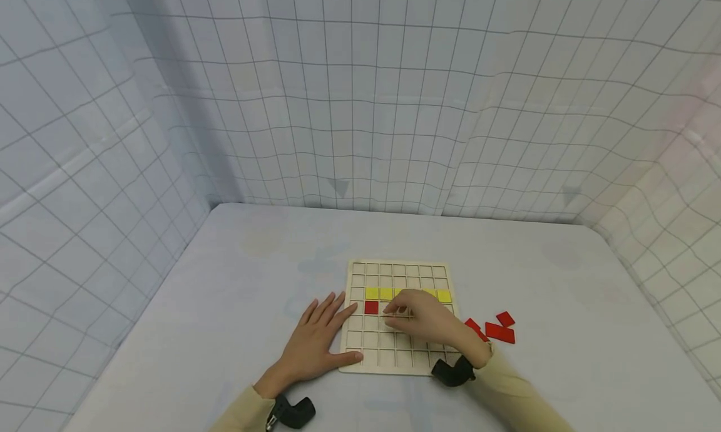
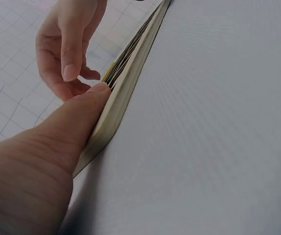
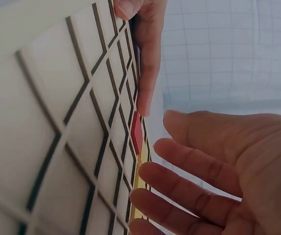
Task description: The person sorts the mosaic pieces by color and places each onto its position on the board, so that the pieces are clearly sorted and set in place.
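A pale wooden grid board (image 1: pixel 372 358) lies on the table, its square cells split by raised strips. My left hand (image 1: pixel 315 344) rests at the board's left edge with fingers spread, the thumb on the near left corner. Over the middle of the board is my right hand (image 1: pixel 425 319), fingers bent loosely. In the right wrist view, thumb and index fingertips (image 3: pixel 165 147) stand apart with nothing between them. A red square tile (image 1: pixel 371 307) sits in a cell just left of the right fingertips. Behind it runs a row of yellow tiles (image 1: pixel 386 293), partly hidden by the right hand.
Loose red pieces lie right of the board: a rectangle (image 1: pixel 499 333), a small square (image 1: pixel 506 319) and others partly behind the right wrist. The white table (image 1: pixel 270 263) is enclosed by grid-patterned curtains (image 1: pixel 394 106) at the back and both sides.
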Motion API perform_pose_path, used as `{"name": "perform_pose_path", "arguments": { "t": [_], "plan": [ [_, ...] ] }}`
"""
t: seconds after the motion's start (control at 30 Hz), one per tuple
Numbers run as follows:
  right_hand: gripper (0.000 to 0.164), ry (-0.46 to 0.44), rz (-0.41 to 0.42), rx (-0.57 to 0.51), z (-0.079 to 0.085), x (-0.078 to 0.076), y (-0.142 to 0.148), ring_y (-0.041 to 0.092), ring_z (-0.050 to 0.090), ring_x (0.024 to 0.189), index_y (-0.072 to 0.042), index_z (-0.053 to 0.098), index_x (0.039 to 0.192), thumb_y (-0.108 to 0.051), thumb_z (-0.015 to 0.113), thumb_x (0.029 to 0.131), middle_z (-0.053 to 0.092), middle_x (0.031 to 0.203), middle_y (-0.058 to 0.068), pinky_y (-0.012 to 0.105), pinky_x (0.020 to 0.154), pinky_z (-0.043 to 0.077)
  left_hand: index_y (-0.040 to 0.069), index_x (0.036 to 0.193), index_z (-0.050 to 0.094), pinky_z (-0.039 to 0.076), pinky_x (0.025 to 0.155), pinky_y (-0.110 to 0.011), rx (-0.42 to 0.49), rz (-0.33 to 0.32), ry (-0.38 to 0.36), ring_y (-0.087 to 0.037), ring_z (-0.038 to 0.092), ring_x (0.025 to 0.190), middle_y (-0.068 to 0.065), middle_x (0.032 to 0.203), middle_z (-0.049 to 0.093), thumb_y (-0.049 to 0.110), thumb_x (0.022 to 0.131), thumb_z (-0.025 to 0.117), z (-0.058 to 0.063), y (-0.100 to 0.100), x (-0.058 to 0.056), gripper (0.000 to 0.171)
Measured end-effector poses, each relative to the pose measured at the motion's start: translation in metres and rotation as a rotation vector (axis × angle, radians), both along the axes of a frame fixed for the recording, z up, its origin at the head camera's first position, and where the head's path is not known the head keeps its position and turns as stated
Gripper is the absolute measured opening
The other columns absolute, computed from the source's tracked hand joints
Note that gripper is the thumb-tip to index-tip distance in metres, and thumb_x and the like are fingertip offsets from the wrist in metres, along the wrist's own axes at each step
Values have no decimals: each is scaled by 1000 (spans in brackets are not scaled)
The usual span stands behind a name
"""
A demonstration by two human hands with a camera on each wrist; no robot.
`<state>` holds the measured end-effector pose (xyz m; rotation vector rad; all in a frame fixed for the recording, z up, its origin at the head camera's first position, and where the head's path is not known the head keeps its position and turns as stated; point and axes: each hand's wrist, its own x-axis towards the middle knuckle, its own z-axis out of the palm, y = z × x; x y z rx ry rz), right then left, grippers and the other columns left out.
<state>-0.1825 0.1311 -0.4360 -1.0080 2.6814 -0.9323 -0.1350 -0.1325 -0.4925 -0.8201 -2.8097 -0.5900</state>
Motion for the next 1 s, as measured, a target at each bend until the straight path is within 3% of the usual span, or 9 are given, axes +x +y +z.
{"name": "perform_pose_path", "arguments": {
  "t": [0.23, 0.5, 0.7, 1.0],
  "plan": [
    [20, -1, 10, -53, 5, 4, 57, 9, 57, 87, -12, 70, 104, -27, 67, 91, 65, 100, -7, 30, 73, 51, 17, 148, 37, 10, 111, -50, -6, 8, 3, -27, 16, 142, -9, 154, 24, 73, 81, 50, 0, -3, 0, 88],
    [24, -61, -139, 23, 14, 5, 106, 17, 56, 91, -13, 70, 101, -30, 74, 84, 64, 98, -6, 38, 78, 49, 18, 149, 35, 7, 112, -48, -9, 9, -38, -26, 14, 142, -7, 155, 22, 73, 81, 51, 1, -2, 2, 88],
    [32, -99, -214, 78, 12, 4, 122, 22, 54, 95, -13, 69, 99, -32, 81, 75, 62, 98, -4, 45, 84, 45, 17, 148, 37, 10, 111, -50, 1, 5, -8, -28, 17, 141, -8, 154, 24, 71, 82, 52, -1, -2, 2, 87],
    [37, -45, -188, 101, -1, 1, 133, 21, 49, 93, -14, 67, 96, -33, 85, 70, 59, 95, -6, 40, 78, 41, 18, 149, 35, 7, 112, -50, -13, 2, -36, -27, 14, 142, -8, 155, 22, 72, 82, 51, 4, 0, 2, 87]
  ]
}}
